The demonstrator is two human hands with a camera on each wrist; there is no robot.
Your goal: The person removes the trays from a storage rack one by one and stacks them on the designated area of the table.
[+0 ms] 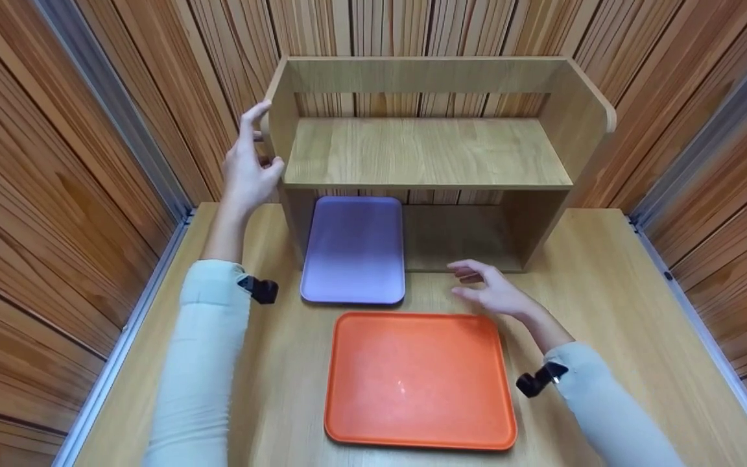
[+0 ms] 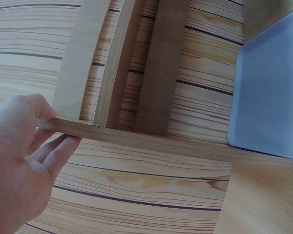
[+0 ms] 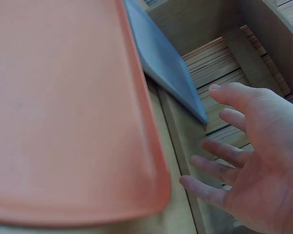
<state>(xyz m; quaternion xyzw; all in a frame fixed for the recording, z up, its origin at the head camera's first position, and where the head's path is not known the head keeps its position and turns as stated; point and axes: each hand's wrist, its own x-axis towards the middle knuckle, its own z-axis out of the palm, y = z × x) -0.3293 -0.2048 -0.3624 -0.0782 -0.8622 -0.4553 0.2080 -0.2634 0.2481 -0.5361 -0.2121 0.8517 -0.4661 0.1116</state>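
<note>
A wooden two-tier shelf [image 1: 425,152] stands at the back of the table. My left hand [image 1: 247,170] grips the edge of its left side panel; in the left wrist view, thumb and fingers lie on opposite faces of that panel [image 2: 151,144]. A purple tray [image 1: 353,250] leans in the left part of the lower compartment, its near end sticking out in front. Flat on the table lies an orange tray [image 1: 420,383]. My right hand [image 1: 493,293] hovers above the orange tray's far right corner, before the shelf, fingers spread and holding nothing [image 3: 254,146].
The wooden table [image 1: 613,363] extends around the trays and shelf. Slatted wood walls [image 1: 43,194] enclose the back and both sides. Metal rails [image 1: 130,324] run along the table's side edges. Small black wrist cameras [image 1: 262,290] sit at both sleeve cuffs.
</note>
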